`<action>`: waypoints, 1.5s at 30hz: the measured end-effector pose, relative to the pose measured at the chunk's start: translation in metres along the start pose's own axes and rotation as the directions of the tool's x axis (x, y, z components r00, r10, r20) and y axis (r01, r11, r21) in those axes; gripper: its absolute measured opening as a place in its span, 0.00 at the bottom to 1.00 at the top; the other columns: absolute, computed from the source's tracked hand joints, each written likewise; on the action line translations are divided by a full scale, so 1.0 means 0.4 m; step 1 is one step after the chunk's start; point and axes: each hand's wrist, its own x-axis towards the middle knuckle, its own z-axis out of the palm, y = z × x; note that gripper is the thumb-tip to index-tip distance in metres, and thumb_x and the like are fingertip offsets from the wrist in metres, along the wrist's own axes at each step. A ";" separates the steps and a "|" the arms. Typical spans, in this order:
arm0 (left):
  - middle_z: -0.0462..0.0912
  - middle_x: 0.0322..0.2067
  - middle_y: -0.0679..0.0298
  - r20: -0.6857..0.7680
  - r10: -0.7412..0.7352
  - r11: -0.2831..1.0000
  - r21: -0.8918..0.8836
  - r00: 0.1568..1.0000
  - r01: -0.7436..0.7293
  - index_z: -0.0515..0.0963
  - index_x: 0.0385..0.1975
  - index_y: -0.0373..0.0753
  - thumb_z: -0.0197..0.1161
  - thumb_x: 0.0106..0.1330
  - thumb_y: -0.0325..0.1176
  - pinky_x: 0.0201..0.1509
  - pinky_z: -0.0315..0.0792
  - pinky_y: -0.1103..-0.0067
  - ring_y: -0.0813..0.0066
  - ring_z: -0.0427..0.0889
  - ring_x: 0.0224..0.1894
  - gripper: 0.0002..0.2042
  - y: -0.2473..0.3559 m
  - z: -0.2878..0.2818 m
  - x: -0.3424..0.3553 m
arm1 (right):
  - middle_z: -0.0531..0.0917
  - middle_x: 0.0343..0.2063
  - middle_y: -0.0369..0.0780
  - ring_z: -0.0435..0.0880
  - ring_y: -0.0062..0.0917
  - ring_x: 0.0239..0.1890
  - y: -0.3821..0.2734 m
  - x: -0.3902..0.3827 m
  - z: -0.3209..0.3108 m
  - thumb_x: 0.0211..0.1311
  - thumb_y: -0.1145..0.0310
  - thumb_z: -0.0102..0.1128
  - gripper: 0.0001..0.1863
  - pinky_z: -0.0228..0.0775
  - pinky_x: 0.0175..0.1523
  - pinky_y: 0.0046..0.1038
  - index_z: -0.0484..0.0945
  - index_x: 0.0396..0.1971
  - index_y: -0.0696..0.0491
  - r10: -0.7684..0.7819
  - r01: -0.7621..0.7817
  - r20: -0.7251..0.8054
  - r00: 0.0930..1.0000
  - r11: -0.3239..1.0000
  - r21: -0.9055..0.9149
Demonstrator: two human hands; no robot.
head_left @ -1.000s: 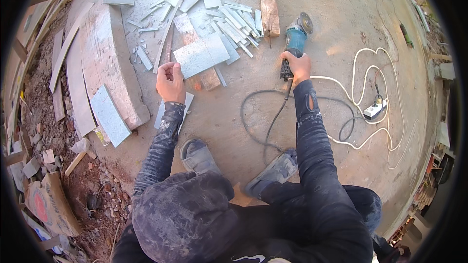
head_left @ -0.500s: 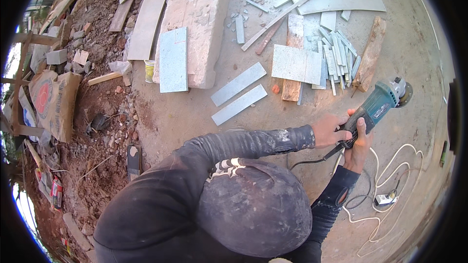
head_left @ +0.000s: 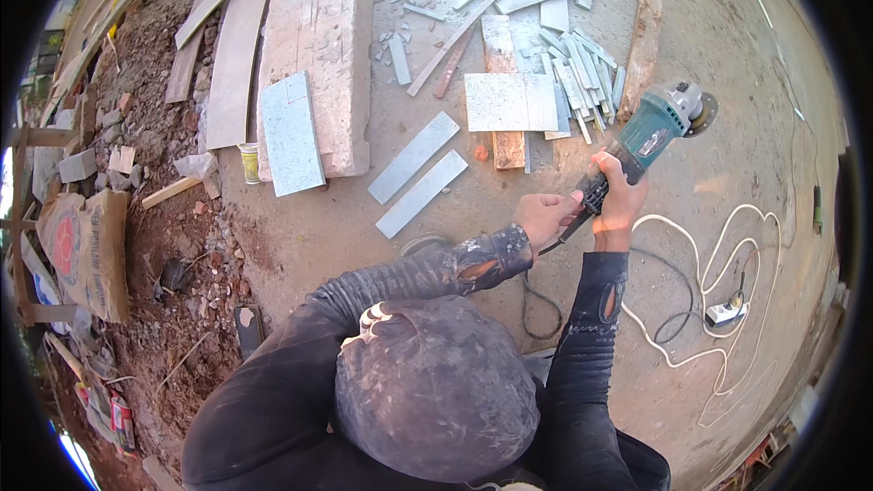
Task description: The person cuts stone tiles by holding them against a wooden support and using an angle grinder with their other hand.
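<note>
A teal and black angle grinder (head_left: pixel 653 132) is held above the ground, its disc (head_left: pixel 702 115) pointing to the far right. My right hand (head_left: pixel 621 200) is wrapped around its black handle. My left hand (head_left: pixel 547 218) is closed with thumb and fingertips at the handle's rear end, by the cord; the exact contact is partly hidden. Beyond the hands, a grey tile slab (head_left: pixel 509 102) rests across a wooden block (head_left: pixel 507 147). Two cut tile strips (head_left: pixel 414 159) lie on the ground to the left of the grinder.
Thin offcuts (head_left: pixel 582 82) are heaped beside a timber piece (head_left: pixel 641 50). A tile (head_left: pixel 293 132) leans on a concrete block (head_left: pixel 318 45). White cable (head_left: pixel 700 245) loops around a socket strip (head_left: pixel 725 312) at right. Rubble and a paper sack (head_left: pixel 86 255) lie left.
My left hand has slid back along the grinder toward its cord end. The grinder has moved slightly farther away, still in my right hand. The whole view has shifted.
</note>
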 end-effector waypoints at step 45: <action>0.83 0.39 0.57 -0.205 0.302 0.935 0.255 0.931 -0.247 0.77 0.46 0.26 0.64 0.66 0.27 0.38 0.80 0.74 0.68 0.85 0.37 0.13 0.289 -0.382 0.249 | 0.81 0.35 0.40 0.79 0.25 0.36 0.023 -0.085 0.070 0.38 0.62 0.72 0.30 0.72 0.43 0.26 0.75 0.43 0.60 0.026 0.061 0.265 0.964 0.947 -0.314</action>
